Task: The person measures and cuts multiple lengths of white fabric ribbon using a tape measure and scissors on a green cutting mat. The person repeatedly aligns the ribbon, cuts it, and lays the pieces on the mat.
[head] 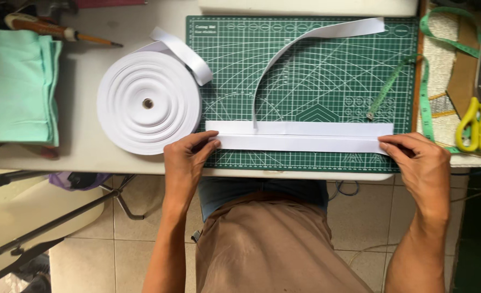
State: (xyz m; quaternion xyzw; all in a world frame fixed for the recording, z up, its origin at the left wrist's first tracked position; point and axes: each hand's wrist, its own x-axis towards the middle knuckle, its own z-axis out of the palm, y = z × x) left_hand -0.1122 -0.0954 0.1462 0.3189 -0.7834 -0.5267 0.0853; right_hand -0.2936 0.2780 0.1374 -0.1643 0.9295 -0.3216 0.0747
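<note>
While hands (305,157) pin strip (300,143) ends, near mat (305,81) edge

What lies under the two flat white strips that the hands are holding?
The green cutting mat lies under the white strips, its grid showing all around them. The left hand and right hand press the strip ends. The mat markings directly beneath the strips are covered.

Arms: both bare from the lower frame edge up to the wrists, no sleeves in view.
Left hand (183,157): bare, no ring, no watch, no glove.
Right hand (422,160): bare, no ring, no band at the wrist.
Top: blue-grey garment, only a narrow band showing below the table edge.
Lower garment: tan-brown cloth, plain, smooth, covering the lap.
Markings: none to be seen on the clothing.
</note>
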